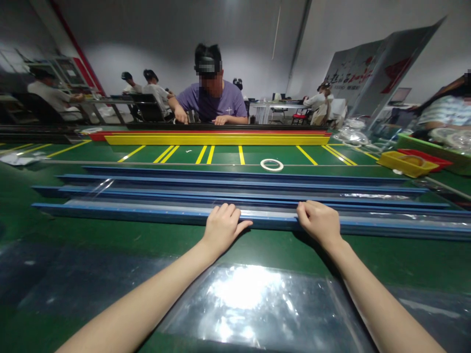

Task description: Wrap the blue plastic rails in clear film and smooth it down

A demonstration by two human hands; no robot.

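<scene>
Several long blue channel strips (pixel 176 179) lie side by side across the green table. On the nearest blue channel (pixel 128 213), my left hand (pixel 222 225) curls its fingers over the front wall, with the thumb lying along the near side. Further right, my right hand (pixel 320 223) is closed over the same wall, its fingertips hidden. Clear film (pixel 86 196) lies along the channels, glossy at the left and right. Between my forearms and under them, a clear plastic sheet (pixel 279 309) reflects bright light on the table.
A white tape ring (pixel 271 169) rests beyond the channels. Yellow strips (pixel 221 140) and red strips lie at the far side, where a co-worker in a purple shirt (pixel 230 100) works. At the right stand a yellow tray (pixel 405 166) and a green bin (pixel 456 159).
</scene>
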